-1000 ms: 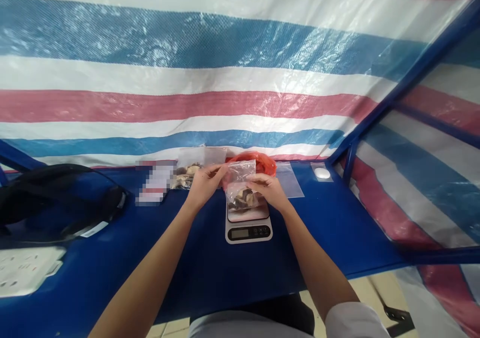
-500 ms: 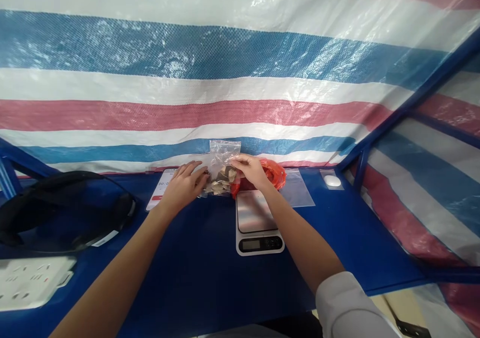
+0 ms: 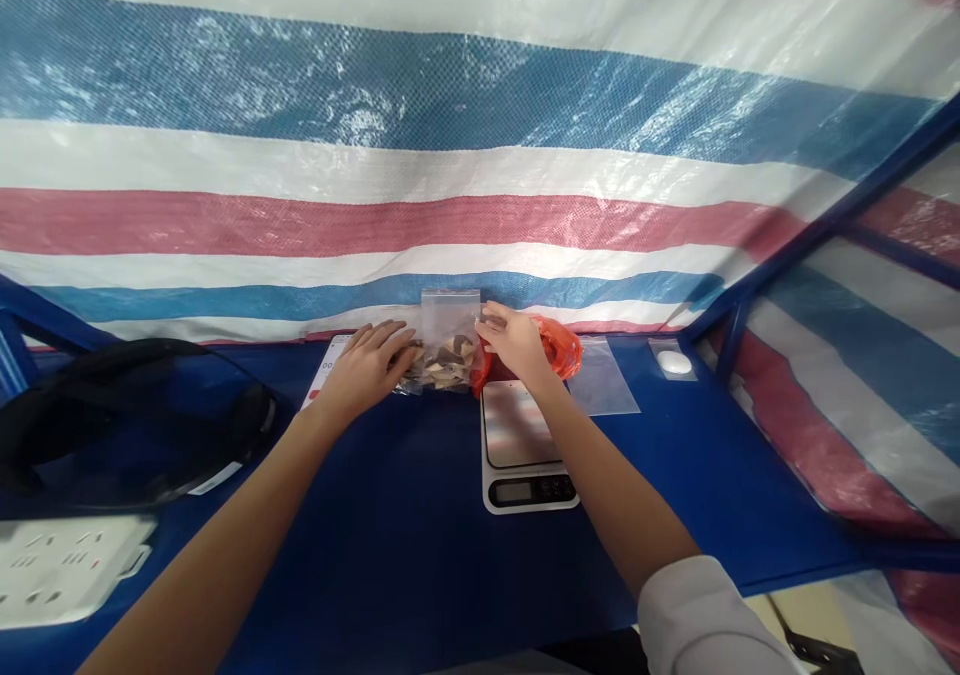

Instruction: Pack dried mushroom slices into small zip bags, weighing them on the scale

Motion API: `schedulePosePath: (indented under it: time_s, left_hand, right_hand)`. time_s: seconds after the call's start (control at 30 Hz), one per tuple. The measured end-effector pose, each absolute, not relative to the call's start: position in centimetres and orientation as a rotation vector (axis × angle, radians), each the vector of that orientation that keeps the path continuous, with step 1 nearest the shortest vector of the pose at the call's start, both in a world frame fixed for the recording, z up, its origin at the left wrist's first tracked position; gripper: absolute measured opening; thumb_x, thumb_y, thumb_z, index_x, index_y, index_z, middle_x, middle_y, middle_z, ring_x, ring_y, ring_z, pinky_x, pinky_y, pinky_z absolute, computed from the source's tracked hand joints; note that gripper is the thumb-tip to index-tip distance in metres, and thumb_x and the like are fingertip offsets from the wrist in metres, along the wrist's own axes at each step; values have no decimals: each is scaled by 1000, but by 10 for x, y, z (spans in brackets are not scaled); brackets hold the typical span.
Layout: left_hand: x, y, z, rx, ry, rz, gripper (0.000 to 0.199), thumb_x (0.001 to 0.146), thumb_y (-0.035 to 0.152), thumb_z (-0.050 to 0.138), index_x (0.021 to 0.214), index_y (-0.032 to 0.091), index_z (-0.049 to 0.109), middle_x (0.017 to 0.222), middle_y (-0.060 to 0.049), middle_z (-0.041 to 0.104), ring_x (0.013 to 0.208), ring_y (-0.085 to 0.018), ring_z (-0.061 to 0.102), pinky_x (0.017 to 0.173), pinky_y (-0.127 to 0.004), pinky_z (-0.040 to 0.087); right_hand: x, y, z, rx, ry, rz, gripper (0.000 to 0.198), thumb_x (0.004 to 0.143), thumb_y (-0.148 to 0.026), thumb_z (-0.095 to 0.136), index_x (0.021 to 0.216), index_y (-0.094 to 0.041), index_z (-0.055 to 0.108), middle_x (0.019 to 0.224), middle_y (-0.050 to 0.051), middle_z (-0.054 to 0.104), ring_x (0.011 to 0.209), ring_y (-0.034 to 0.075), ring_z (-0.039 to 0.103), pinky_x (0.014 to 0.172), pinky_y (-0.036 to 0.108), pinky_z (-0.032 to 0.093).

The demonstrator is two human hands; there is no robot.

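Observation:
A clear zip bag [image 3: 448, 350] of pale and brown dried slices, perhaps mushroom, stands upright at the back of the table. Its flat, see-through top rises above the contents. My left hand [image 3: 364, 365] is at its left, fingers spread, over more bagged slices [image 3: 409, 380]. Beside the bag's right edge is my right hand [image 3: 514, 343], thumb and forefinger a little apart, with no clear grip on the bag. Behind the right hand lies a crumpled red plastic bag [image 3: 562, 348]. A white kitchen scale [image 3: 517, 435] sits below that hand, partly covered by the forearm.
A phone [image 3: 324, 370] with a timer screen lies partly under my left hand. An empty clear bag [image 3: 604, 380] and a white mouse-like object [image 3: 674, 362] are on the right. At left are a black headset [image 3: 247, 405] and a white power strip [image 3: 75, 565]. Striped sheeting [image 3: 450, 225] hangs behind.
My right hand has shifted slightly right, its fingertips coming away from the bag's edge. The bag's top looks flatter. My left hand stays nearly in place, and the view has shifted slightly.

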State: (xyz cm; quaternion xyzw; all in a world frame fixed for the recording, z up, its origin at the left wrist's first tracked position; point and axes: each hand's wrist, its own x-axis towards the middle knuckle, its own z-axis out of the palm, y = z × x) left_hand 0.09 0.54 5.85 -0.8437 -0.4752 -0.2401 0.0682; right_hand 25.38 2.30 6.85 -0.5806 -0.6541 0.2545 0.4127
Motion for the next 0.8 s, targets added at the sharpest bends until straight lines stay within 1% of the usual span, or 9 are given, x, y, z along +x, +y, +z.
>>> schedulePosePath:
  time_s: [0.07, 0.17, 0.23, 0.3, 0.37, 0.43, 0.6, 0.8]
  left_hand:
    - [4, 5, 59, -2524, -1445, -727, 46, 103, 44, 36, 125, 19, 68, 136, -14, 67, 129, -31, 60, 117, -51, 39]
    - [9, 7, 55, -2533, -1467, -707, 47, 102, 40, 34, 128, 17, 66, 139, -16, 64, 133, -33, 56, 116, -52, 39]
    - [10, 10, 51, -2550, -1477, -693, 48, 102, 39, 33, 130, 15, 64, 141, -18, 62, 135, -34, 54, 116, -53, 40]
    - [9, 13, 46, -2569, -1475, -694, 49, 102, 38, 32, 131, 15, 63, 142, -18, 60, 136, -34, 53, 116, -53, 40]
    - [7, 17, 43, -2589, -1457, -709, 49, 103, 39, 31, 132, 15, 62, 142, -18, 60, 136, -33, 53, 116, -53, 40]
    - [4, 20, 41, -2612, -1432, -722, 50, 103, 39, 31, 132, 14, 61, 142, -18, 60, 135, -34, 53, 116, -52, 40]
    - [0, 26, 40, -2656, -1390, -745, 51, 103, 43, 32, 132, 13, 62, 140, -18, 61, 132, -32, 56, 114, -49, 44]
    - [0, 28, 43, -2650, -1368, -749, 51, 103, 43, 33, 129, 13, 64, 137, -18, 64, 128, -32, 60, 112, -48, 46]
  right_hand:
    - [254, 15, 72, -1430, -1793, 441, 39, 92, -25, 64, 131, -21, 68, 130, 9, 72, 117, 27, 69, 106, 45, 55]
    - [248, 5, 71, -1220, -2127, 225, 40, 97, -30, 60, 136, -20, 65, 148, 9, 59, 136, 25, 57, 114, 40, 48]
    - [242, 3, 66, -1129, -2302, 99, 39, 101, -33, 56, 136, -18, 65, 152, 10, 55, 144, 26, 49, 120, 42, 41]
    - [236, 5, 60, -1121, -2373, -23, 41, 104, -36, 51, 136, -16, 65, 151, 12, 55, 146, 28, 46, 123, 47, 35]
    - [231, 7, 54, -1140, -2384, -116, 43, 106, -38, 45, 136, -15, 65, 150, 14, 57, 145, 29, 47, 124, 50, 31]
    - [227, 9, 48, -1142, -2391, -169, 45, 107, -39, 42, 136, -13, 64, 147, 15, 59, 143, 29, 49, 125, 50, 31]
    - [225, 11, 40, -1130, -2389, -194, 45, 107, -37, 39, 137, -11, 63, 143, 16, 63, 139, 29, 53, 123, 48, 35]
    - [224, 13, 40, -1141, -2365, -180, 42, 107, -37, 42, 133, -13, 65, 139, 15, 65, 132, 28, 59, 120, 48, 39]
